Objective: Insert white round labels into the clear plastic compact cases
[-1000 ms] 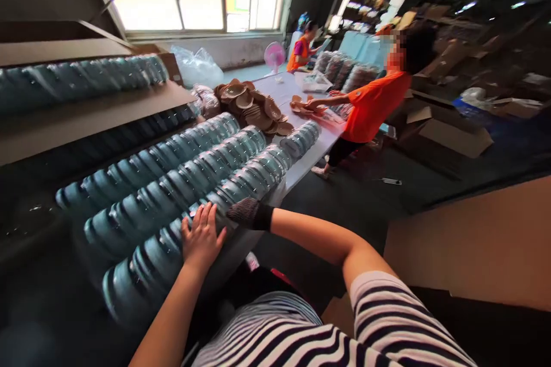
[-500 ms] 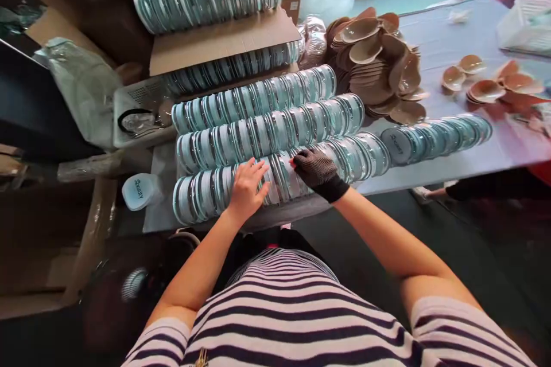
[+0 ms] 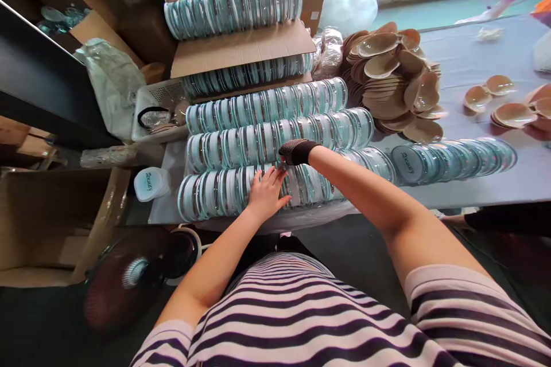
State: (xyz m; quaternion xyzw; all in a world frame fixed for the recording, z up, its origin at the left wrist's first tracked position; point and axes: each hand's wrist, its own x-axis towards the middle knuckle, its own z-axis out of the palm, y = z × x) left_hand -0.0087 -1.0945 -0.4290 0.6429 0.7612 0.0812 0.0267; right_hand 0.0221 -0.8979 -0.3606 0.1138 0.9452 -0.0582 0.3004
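Observation:
Rows of round, pale blue clear plastic cases stand on edge across the table. My bare left hand lies with fingers spread on the front row. My right hand, in a dark mesh glove, is between the front row and the middle row, just beyond my left fingertips. Its fingers are curled down and mostly hidden, so what they grip cannot be made out. A third row lies behind. At the right, a shorter row of cases has a lettered face at its left end.
Tan moulded cups are heaped behind the rows, with smaller groups to the right. An open carton holds more cases. A white basket and a single lettered case are at left, above a floor fan.
My right hand has moved left and away from me, from the front row to the gap before the middle row. My left hand stays on the front row. The view has shifted.

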